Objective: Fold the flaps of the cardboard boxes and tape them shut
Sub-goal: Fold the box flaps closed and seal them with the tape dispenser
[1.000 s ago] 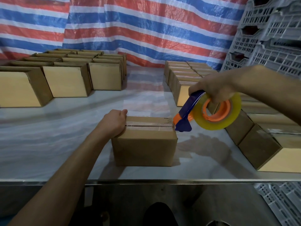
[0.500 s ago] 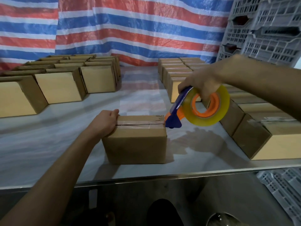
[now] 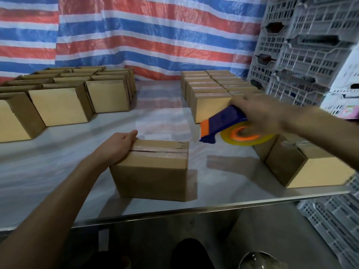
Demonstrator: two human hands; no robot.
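Fingers (image 3: 130,135) of the left hand (image 3: 116,147) curl over the left end of the cardboard box (image 3: 153,171), pinning its folded flaps. The right hand (image 3: 260,113) is wrapped round the blue-and-orange tape dispenser (image 3: 221,123), whose clear roll (image 3: 248,137) hangs near the box's right edge without touching it. The box stands near the front edge of the bench (image 3: 223,167), with a tape strip (image 3: 159,150) lying along its top seam.

Judged from this, the seam is covered and the step now wants firmness — rub the strip flat, press its ends down, and check that the flaps meet, since a dark slit shows between them.

Rows of further boxes (image 3: 58,107) wait at far left, and others (image 3: 211,94) are ranked at far right. A nearer group (image 3: 310,167) sits close below the dispenser — these would crowd any outward swing of the right arm. Grey crates (image 3: 310,55) and a striped tarpaulin (image 3: 155,35) close the background.
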